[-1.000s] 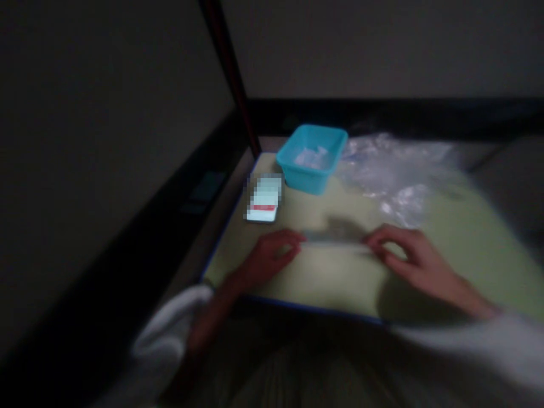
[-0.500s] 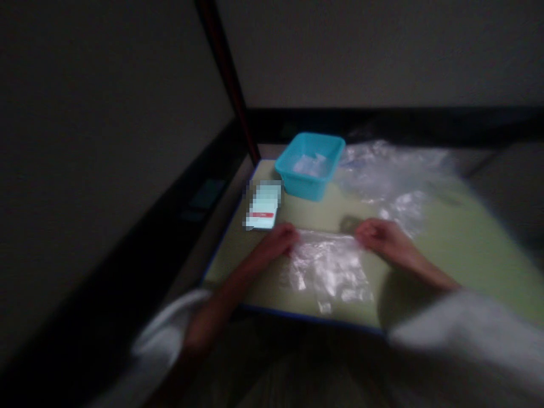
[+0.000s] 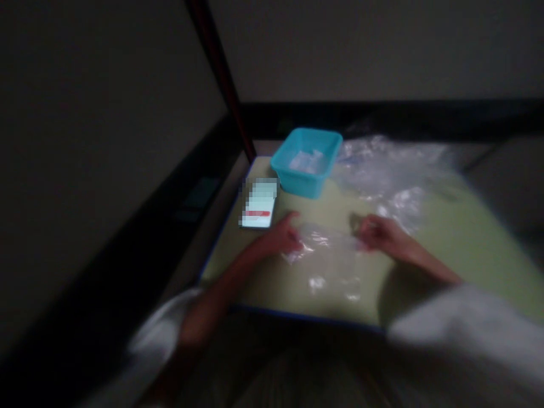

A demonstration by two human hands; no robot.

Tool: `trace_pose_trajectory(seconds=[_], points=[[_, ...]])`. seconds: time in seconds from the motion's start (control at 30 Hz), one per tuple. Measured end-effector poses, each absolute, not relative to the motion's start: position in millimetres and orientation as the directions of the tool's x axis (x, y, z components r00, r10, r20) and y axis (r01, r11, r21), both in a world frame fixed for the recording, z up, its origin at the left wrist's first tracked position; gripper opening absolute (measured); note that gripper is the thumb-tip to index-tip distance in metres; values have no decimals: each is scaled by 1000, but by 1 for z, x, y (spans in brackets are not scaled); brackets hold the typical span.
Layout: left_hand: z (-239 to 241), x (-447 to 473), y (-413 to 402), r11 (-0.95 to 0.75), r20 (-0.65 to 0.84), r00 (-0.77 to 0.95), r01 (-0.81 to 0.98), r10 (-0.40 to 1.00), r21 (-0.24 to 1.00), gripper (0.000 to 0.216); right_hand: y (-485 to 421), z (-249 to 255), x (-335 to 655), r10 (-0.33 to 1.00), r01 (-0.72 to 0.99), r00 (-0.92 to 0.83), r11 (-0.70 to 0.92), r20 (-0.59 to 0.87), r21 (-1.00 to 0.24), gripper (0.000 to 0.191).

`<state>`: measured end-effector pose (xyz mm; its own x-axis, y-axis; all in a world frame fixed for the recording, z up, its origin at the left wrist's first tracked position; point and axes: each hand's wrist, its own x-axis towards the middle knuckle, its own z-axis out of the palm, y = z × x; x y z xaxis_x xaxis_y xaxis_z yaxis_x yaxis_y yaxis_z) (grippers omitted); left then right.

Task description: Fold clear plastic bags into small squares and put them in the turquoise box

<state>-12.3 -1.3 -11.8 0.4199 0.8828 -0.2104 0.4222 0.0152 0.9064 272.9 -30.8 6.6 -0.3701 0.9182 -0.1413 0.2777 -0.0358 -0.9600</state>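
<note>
A clear plastic bag (image 3: pixel 334 263) is stretched between my two hands above the near part of the table. My left hand (image 3: pixel 288 235) grips its left side, the index finger lifted off and the other fingers curled. On the opposite side, my right hand (image 3: pixel 374 232) pinches the bag's upper right corner with bent fingers. The bag's lower part hangs towards the table's front edge, and its outline is hard to see in the dim light.
Behind my left hand lies a phone (image 3: pixel 260 203) with a lit screen. A turquoise basin (image 3: pixel 301 184) holding some clear plastic (image 3: pixel 306 162) stands at the back. More clear plastic (image 3: pixel 386 170) is heaped at the back right of the yellow-green table (image 3: pixel 459 249).
The bag has been pulled smoother and flatter between my hands. My left index finger has lifted from it. The view has shifted slightly.
</note>
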Motion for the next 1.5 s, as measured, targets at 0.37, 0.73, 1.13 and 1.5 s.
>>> trace_pose_trajectory(seconds=[0.37,0.73,1.13,1.5], points=[[-16,4,15,-243,139,221,566,965,788,46,-33,26,286,681,439,-688,115,-251,-891,28],[-8,19,-35,-713,298,648,627,701,313,36,-25,0,274,560,485,-792,818,242,-308,46],[-24,36,-40,-694,102,686,714,720,98,72,-11,-30,268,546,534,-829,838,125,-115,76],[-23,6,-44,-696,132,685,687,716,208,72,-11,-18,271,544,485,-820,824,175,-292,67]])
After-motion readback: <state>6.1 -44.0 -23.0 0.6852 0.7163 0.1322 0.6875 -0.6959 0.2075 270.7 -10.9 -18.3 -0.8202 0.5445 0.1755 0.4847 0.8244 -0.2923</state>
